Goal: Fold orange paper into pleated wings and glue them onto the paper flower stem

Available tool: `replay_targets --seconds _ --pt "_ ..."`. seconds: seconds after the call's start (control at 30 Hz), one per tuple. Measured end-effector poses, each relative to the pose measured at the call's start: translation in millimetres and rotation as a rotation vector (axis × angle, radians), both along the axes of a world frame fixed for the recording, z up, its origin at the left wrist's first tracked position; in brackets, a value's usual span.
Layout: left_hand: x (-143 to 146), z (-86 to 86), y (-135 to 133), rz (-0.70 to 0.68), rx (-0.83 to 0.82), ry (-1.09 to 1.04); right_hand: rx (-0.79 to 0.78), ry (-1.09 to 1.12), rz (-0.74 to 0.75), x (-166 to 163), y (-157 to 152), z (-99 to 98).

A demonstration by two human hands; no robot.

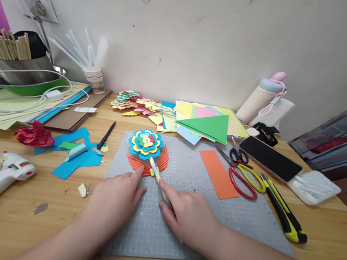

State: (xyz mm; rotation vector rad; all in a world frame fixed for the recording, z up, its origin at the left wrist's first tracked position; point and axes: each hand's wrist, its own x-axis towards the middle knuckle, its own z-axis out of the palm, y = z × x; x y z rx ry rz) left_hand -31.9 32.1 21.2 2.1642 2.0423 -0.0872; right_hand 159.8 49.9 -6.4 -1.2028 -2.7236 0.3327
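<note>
A layered paper flower (146, 144) in blue, yellow and red lies on the grey cutting mat (139, 237), its rolled-paper stem slanting toward me. Two pleated orange paper leaves (163, 158) flank the stem, with a small yellow strip at their join. My left hand (115, 195) rests beside the stem, index fingertip on the left leaf and thumb held apart. With index finger and thumb, my right hand (189, 216) grips the lower stem, whose end is partly hidden. An orange paper strip (218, 175) lies to the right.
Right of the mat's middle are scissors (243, 183), a utility knife (284, 212) and a phone (269, 157). A glue gun (1, 185), blue paper scraps (68, 167), crumpled red paper (34, 134) and a black pen (106, 135) lie left. Coloured sheets (206, 126) lie behind.
</note>
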Motion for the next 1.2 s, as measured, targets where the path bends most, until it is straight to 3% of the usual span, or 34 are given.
replay_targets --seconds 0.2,0.47,1.2 --pt "3 3.3 1 -0.034 0.01 -0.079 0.014 -0.027 0.008 -1 0 -0.1" --pt "12 -0.9 -2 -0.273 0.13 -0.177 -0.001 -0.02 -0.001 -1 -1 0.7" --pt "9 -7.7 -1 -0.204 0.098 -0.262 -0.025 0.039 0.003 0 -1 2.0"
